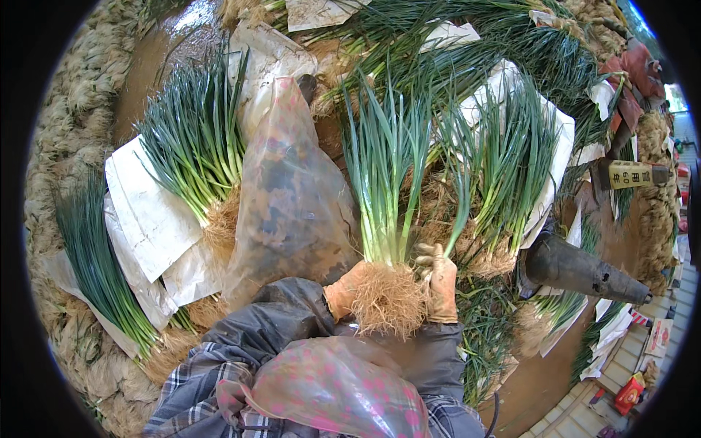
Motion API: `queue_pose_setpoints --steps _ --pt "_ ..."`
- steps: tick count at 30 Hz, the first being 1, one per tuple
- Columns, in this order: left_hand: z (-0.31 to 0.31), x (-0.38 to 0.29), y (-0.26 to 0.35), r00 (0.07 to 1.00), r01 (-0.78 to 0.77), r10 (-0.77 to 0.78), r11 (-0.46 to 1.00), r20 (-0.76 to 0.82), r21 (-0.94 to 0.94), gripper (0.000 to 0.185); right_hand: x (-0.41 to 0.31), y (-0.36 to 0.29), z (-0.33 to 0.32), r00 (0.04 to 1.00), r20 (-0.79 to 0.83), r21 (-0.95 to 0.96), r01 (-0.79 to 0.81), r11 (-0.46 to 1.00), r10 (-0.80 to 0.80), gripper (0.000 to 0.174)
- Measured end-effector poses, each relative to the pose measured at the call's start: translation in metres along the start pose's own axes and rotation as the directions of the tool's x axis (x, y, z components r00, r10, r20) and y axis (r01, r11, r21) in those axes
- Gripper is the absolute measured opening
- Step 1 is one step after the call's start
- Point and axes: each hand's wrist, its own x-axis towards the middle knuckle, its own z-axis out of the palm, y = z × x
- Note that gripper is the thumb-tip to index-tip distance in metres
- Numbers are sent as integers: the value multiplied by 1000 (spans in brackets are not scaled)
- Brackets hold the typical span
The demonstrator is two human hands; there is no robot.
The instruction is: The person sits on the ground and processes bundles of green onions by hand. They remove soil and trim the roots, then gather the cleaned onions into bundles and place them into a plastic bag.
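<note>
My left hand (340, 293), in an orange work glove, grips the base of a bunch of green onion-like plants (386, 219). Their leaves point away from me, and the tangled root mass (390, 301) hangs towards my lap and hides part of the glove. Right of this bunch, my right hand (442, 284), gloved in the same colour with muddy fingertips, holds a single green stalk (460, 219). Its fingers curl close to the bunch's edge. Beyond it, another bunch (506, 164) lies on white sheeting (561, 137).
Bunches lie at the left (194, 137) and far left (101, 263), on white sheets (156, 202). Translucent plastic (293, 208) covers my leg; pink-dotted plastic (339, 383) covers my lap. A dark cone (583, 268) juts out at right. Piled roots (82, 98) line the left. Another person's sleeve (635, 76) shows upper right.
</note>
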Motion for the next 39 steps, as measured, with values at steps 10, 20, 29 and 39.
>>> queue_pose_setpoints --steps 10,20,29,39 --pt "14 17 -14 997 35 -10 943 -76 332 33 -6 -47 14 592 796 182 -435 882 127 84" --pt "66 -44 9 983 181 -85 562 -162 807 64 -24 -27 -5 667 745 464 -509 724 -8 85" --pt "50 -23 38 952 6 120 912 -282 410 45 -30 -45 -34 628 766 386 -616 686 133 55" --pt "58 43 17 999 -22 24 997 -24 72 44 -45 -63 -18 658 673 254 -635 730 338 40"
